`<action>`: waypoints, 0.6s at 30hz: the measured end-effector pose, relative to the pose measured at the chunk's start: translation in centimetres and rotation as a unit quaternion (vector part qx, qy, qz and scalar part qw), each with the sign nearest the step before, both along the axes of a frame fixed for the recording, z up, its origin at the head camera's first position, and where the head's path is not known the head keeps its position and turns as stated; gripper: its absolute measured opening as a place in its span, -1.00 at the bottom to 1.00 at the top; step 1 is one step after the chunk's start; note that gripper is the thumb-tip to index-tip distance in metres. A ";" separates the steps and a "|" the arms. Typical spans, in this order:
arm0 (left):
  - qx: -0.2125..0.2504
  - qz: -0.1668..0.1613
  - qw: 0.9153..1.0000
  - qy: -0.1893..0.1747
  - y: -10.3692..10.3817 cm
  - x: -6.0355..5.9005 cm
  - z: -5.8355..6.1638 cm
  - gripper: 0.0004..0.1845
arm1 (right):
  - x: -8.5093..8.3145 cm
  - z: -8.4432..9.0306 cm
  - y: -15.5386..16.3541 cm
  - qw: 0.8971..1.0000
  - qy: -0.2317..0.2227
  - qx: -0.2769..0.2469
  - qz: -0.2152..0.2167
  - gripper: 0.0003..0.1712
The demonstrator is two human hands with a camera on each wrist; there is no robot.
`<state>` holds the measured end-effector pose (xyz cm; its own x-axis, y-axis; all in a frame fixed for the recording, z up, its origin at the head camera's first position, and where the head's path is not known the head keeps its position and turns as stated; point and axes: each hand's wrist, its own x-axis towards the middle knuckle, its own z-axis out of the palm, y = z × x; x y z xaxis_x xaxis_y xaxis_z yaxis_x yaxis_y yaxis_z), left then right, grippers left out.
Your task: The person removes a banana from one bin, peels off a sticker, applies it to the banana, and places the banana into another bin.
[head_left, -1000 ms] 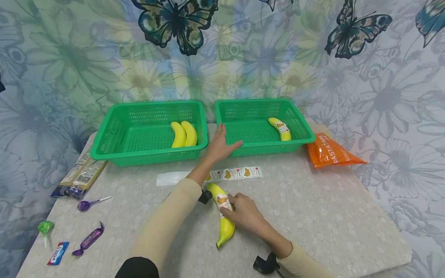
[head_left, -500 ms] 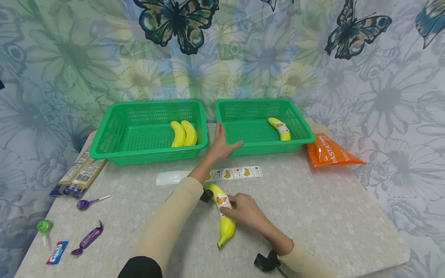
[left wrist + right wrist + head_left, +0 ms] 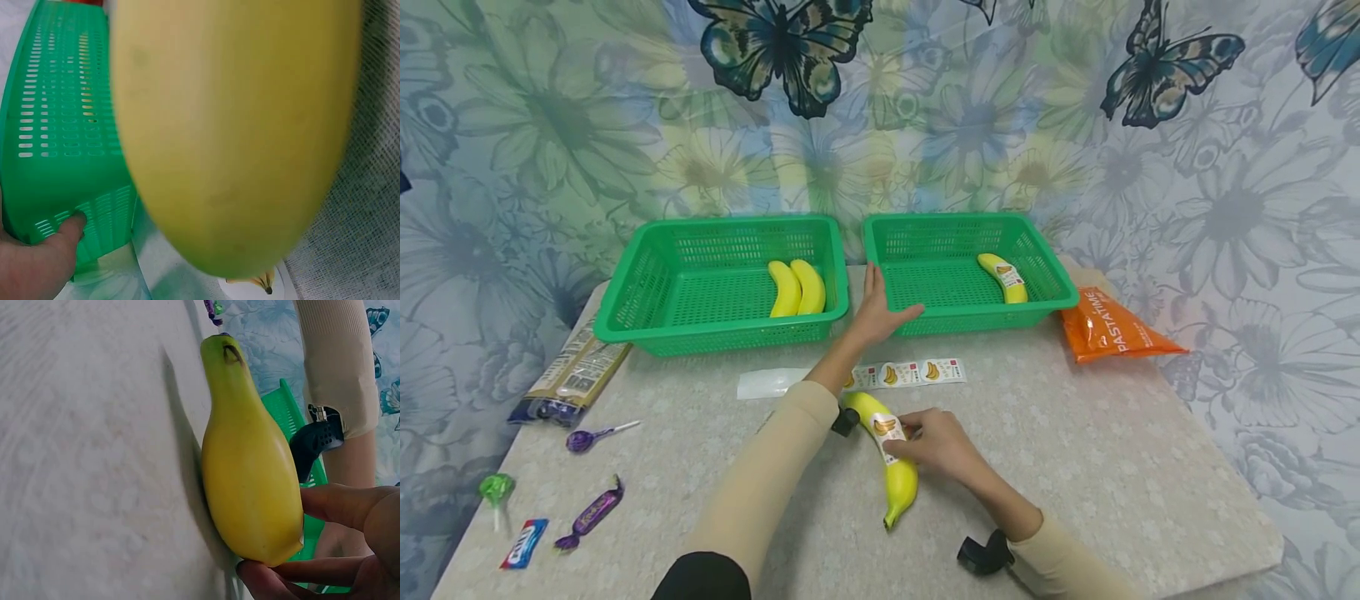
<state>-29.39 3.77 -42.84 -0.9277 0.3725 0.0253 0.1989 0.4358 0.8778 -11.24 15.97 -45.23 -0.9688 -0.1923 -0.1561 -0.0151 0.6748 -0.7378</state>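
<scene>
Floral butterfly-print curtain (image 3: 1075, 150) hangs behind; pale speckled table (image 3: 1112, 467) below.

I see two baskets (image 3: 722, 283) side by side at the surface's (image 3: 1112, 467) back, stickers (image 3: 917, 372) before them, a banana (image 3: 891, 462) nearer me, candies (image 3: 587, 517) left.

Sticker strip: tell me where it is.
In the head view, the sticker strip lies mid-table, just before the right basket, behind the banana the right hand holds.

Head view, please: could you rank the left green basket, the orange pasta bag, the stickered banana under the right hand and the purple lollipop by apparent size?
1. Left green basket
2. Orange pasta bag and stickered banana: look alike, and the banana lies nearer the camera, so unranked
3. Purple lollipop
</scene>
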 end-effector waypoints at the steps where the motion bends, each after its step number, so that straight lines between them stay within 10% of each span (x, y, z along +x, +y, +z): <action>1: 0.000 0.000 1.000 0.001 0.0 0.0 0.0 0.20 | 0.0 0.2 0.1 1.000 0.000 0.003 -0.001 -0.64; 18: 0.015 0.004 1.000 0.005 0.0 -0.1 -0.3 0.21 | -2.1 6.1 5.9 0.996 -0.007 0.080 -0.042 -0.50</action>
<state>-29.44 3.79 -43.17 -0.9302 0.3644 0.0446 0.2036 0.4111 0.8885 -13.31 21.89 -39.11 -0.9780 -0.0820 -0.1917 0.0559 0.7826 -0.6200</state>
